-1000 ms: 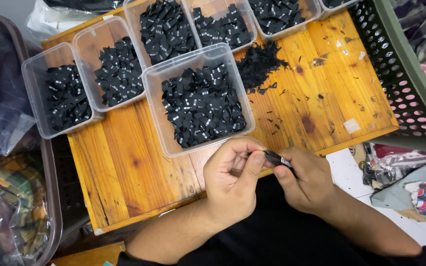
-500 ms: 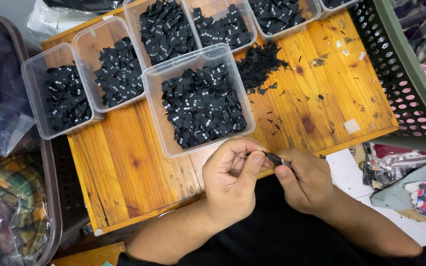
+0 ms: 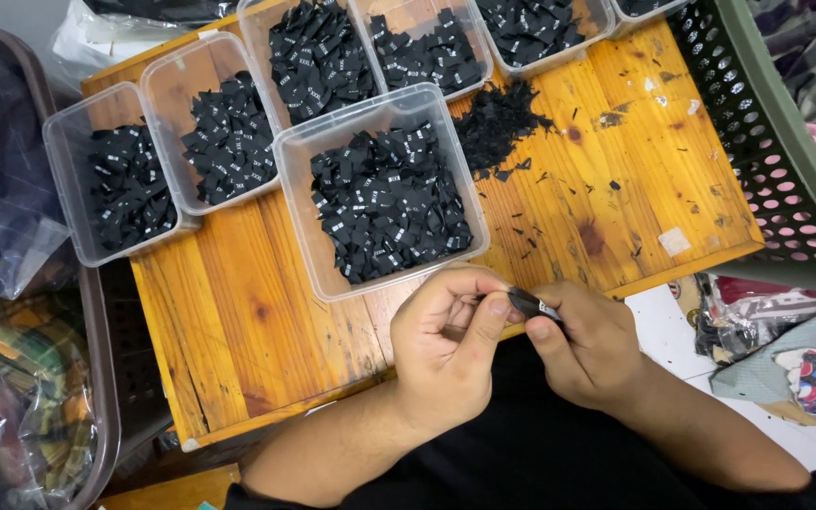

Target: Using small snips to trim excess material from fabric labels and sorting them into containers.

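A small black fabric label [image 3: 528, 303] is pinched between my left hand [image 3: 446, 345] and my right hand [image 3: 589, 345], just past the near edge of the wooden table [image 3: 257, 321]. Thumb and forefinger of each hand close on the label's ends. Directly beyond my hands stands a clear plastic tub [image 3: 291, 179] filled with several black labels [image 3: 384, 203]. A loose heap of black labels [image 3: 502, 118] lies on the wood to the right of that tub.
More clear tubs of black labels line the far side: one at the left [image 3: 63, 194], one beside it [image 3: 167, 104], others along the back [image 3: 257, 38]. A green perforated basket [image 3: 776, 179] stands at the right. Plastic bags of fabric [image 3: 2, 189] sit at the left.
None of the tubs moved. My hands stay together on the label, shifting only slightly.
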